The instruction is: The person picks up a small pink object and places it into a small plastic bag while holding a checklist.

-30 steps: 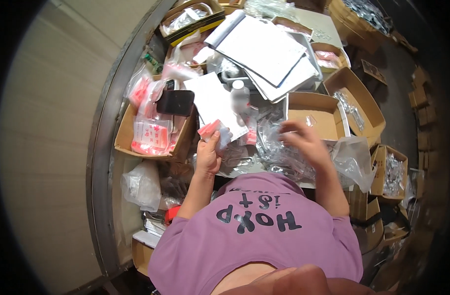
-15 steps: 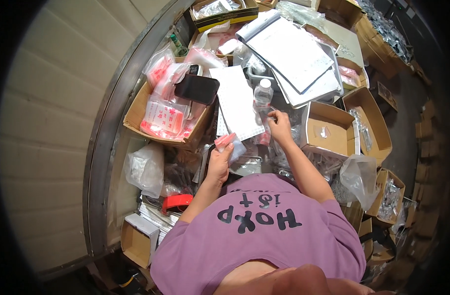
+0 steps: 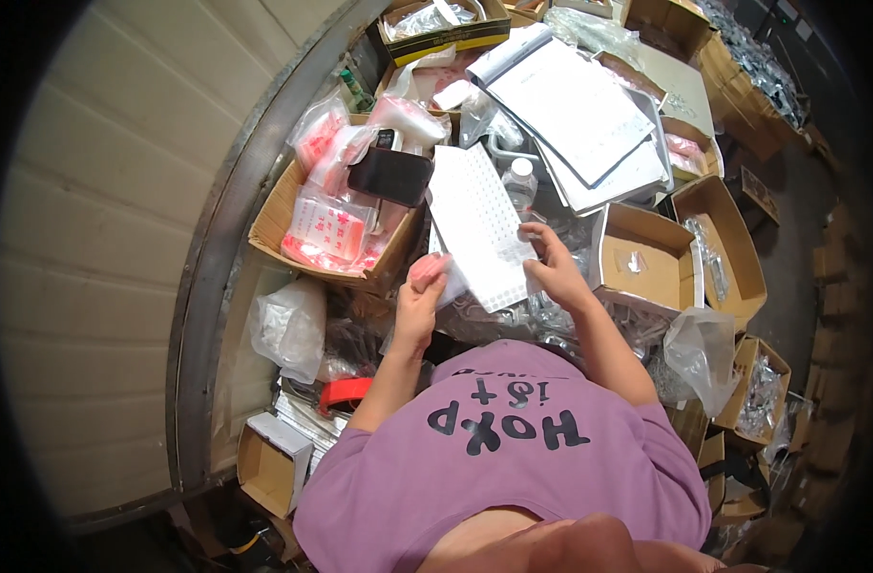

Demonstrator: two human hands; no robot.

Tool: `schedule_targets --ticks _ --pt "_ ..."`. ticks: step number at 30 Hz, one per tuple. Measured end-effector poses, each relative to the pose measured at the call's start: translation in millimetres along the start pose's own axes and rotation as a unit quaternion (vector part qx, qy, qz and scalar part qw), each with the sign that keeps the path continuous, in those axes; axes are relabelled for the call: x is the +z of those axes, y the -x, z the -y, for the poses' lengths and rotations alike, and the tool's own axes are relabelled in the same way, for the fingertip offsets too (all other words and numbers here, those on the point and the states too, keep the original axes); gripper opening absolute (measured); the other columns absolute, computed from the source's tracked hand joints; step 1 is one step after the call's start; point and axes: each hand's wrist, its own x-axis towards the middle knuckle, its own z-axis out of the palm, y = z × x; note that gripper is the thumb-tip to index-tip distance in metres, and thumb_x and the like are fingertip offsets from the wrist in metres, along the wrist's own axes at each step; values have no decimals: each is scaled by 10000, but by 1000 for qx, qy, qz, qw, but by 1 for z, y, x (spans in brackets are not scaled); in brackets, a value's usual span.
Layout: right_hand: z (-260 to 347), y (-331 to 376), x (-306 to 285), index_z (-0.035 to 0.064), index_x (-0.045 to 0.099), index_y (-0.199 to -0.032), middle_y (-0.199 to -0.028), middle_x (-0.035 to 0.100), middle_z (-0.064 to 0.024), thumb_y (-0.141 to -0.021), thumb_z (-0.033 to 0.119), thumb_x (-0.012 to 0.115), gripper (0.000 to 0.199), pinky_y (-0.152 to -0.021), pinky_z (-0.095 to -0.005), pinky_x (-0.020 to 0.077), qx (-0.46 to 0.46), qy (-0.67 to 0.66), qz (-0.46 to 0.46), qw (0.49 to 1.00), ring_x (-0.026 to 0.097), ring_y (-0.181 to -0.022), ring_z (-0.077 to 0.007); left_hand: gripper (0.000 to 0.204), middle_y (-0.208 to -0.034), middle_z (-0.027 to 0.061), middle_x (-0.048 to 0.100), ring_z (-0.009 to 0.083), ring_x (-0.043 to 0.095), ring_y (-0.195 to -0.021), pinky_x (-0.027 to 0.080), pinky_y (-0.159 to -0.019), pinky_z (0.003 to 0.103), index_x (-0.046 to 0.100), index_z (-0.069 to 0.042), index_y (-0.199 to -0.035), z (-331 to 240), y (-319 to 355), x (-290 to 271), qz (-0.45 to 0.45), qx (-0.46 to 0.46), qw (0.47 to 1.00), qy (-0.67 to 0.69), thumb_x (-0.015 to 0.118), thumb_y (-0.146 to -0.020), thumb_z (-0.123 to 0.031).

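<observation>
My left hand (image 3: 418, 307) is closed on small clear plastic bags with a red top band (image 3: 430, 271), held at the near left of a white sheet of labels (image 3: 479, 215). The sheet slants toward me and carries rows of small marks. My right hand (image 3: 558, 270) is at the sheet's right edge, its thumb against that edge and its index finger reaching past it. The undersides of those fingers are hidden. Just beyond this hand stands a clear bottle (image 3: 520, 186) with a white cap.
A carton (image 3: 264, 229) of red-printed bags is at left, with a black phone (image 3: 390, 176) on top. A clipboard of papers (image 3: 570, 105) lies far right. Open cardboard boxes (image 3: 646, 250) line the right side. A red tape ring (image 3: 346, 392) sits near my left forearm.
The label sheet has shifted toward me and right, its near end now lower. My right hand has come slightly nearer along with it. The left hand still holds the bags, now turned differently.
</observation>
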Motion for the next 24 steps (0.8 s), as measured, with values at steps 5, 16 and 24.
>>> schedule_targets --ticks 5,16,24 --pt "77 39 -19 60 539 -1137 -871 654 -151 -813 3 611 337 -697 -325 487 -57 218 -43 973 634 -781 -237 185 -1335 164 467 308 409 -1224 313 -1015 388 713 -98 -980 -67 -2 19 210 307 846 -383 614 -848 -180" --pt "149 51 -54 3 612 -946 -831 673 -72 -744 -22 713 228 -754 -256 506 -151 199 -16 968 652 -829 -128 194 -1047 97 637 248 589 -997 430 -879 338 665 -45 -994 -90 -13 95 493 200 769 -354 625 -811 -93" --pt "115 34 -59 16 575 -1000 -789 662 -132 -794 8 654 220 -663 -295 498 -156 275 -41 948 660 -740 -220 299 -948 150 645 270 621 -859 478 -785 314 640 -2 -1013 -69 -32 74 431 127 802 -394 532 -741 62"
